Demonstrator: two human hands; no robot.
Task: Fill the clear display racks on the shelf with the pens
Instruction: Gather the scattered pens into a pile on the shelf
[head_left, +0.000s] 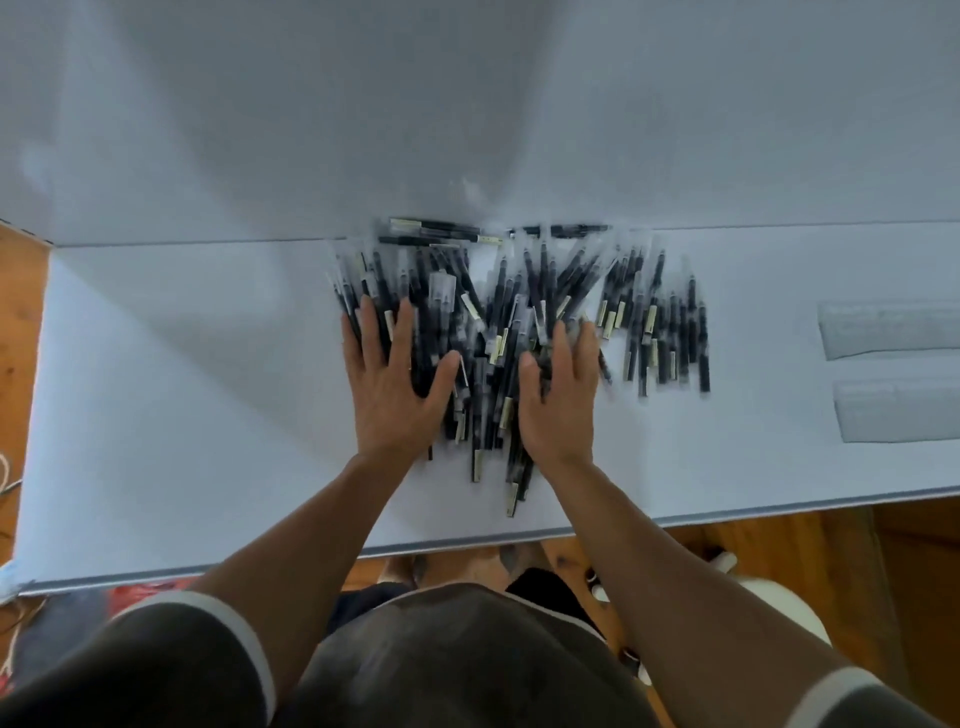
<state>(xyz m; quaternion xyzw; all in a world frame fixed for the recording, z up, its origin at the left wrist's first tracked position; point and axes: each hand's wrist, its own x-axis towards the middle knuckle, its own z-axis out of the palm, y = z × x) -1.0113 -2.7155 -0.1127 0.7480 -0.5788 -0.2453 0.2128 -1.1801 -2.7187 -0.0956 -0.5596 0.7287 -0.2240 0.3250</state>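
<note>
A loose heap of several black pens in clear sleeves lies spread across the middle of the white shelf surface. My left hand lies flat on the heap's left side, fingers straight and spread. My right hand stands on its edge against the heap's middle, fingers straight and blurred. A bundle of pens sits between the two hands. Two clear display racks lie at the far right of the surface, one behind the other.
A white back panel rises behind the pens. The surface's front edge runs above a wooden floor. At the lower right stands a white stool. Red cloth and cords lie on the floor at the lower left.
</note>
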